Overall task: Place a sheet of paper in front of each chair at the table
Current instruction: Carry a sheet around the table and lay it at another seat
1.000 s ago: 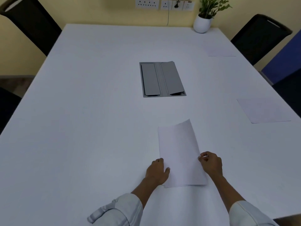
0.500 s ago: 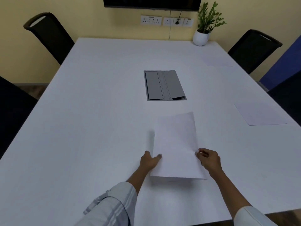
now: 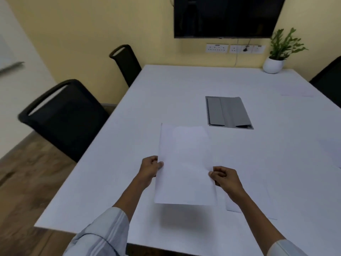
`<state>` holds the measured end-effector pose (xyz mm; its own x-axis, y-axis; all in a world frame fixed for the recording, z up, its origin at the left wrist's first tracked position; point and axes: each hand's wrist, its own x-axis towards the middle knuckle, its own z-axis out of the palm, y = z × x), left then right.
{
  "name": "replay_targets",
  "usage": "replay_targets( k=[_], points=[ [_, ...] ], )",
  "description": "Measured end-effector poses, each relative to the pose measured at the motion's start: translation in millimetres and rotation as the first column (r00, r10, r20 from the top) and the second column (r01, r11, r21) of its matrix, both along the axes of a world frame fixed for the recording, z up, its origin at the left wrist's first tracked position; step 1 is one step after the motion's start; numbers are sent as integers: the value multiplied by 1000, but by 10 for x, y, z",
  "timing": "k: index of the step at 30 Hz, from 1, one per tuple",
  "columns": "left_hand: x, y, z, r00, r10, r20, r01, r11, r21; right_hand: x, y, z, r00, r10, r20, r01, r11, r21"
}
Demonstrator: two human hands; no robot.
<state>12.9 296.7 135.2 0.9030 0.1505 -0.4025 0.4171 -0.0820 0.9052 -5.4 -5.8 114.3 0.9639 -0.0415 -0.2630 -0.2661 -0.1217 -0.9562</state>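
A stack of white paper sheets (image 3: 185, 163) hangs a little above the white table (image 3: 129, 145), casting a shadow below its near edge. My left hand (image 3: 150, 168) grips the stack's left edge and my right hand (image 3: 224, 177) grips its right edge. One sheet (image 3: 258, 200) lies flat on the table under my right forearm. Another sheet (image 3: 297, 92) lies at the far right by a black chair (image 3: 328, 84). Part of a third sheet (image 3: 332, 150) shows at the right frame edge. Two black chairs (image 3: 64, 117) (image 3: 126, 63) stand along the table's left side.
A grey cable box (image 3: 227, 112) is set into the table's middle. A potted plant (image 3: 275, 60) stands at the far right corner. A dark screen (image 3: 227, 15) and wall sockets (image 3: 234, 48) are on the yellow wall. Wooden floor (image 3: 27, 182) lies to the left.
The stack has been lifted off the table in both hands, leaving one sheet lying flat at the near edge. My view has turned left, bringing the two left chairs into sight.
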Motion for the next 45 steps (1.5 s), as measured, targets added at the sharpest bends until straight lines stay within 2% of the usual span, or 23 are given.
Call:
replay_targets(
  k=[5, 9, 16, 22, 27, 34, 40, 45],
  points=[
    [-200, 1144, 471, 987, 113, 114, -116, 993, 22, 225, 1071, 419, 975, 194, 110, -196, 981, 5],
    [-355, 2169, 801, 959, 185, 213, -185, 983, -20, 402, 2098, 741, 935, 300, 187, -305, 952, -2],
    [-560, 3937, 1401, 871, 337, 359, -345, 938, -43, 625, 4100, 1205, 868, 375, 326, -398, 917, 4],
    [-731, 5315, 1753, 804, 448, 392, -475, 880, -32, 706, 5635, 1519, 817, 420, 394, -464, 886, 17],
    [-688, 6243, 1782, 741, 526, 417, -564, 825, -38, 918, 6695, 1616, 780, 440, 445, -488, 873, -7],
    [-228, 7628, 1761, 747, 489, 451, -560, 828, 29, 1468, 8067, 1528, 730, 436, 527, -506, 862, -11],
    [512, 8713, 1822, 787, 443, 429, -516, 854, 66, 2112, 9080, 1507, 758, 434, 488, -486, 873, -21],
    [1201, 9251, 1830, 811, 411, 416, -466, 884, 33, 2649, 9511, 1590, 763, 449, 465, -465, 881, -89]
  ],
)
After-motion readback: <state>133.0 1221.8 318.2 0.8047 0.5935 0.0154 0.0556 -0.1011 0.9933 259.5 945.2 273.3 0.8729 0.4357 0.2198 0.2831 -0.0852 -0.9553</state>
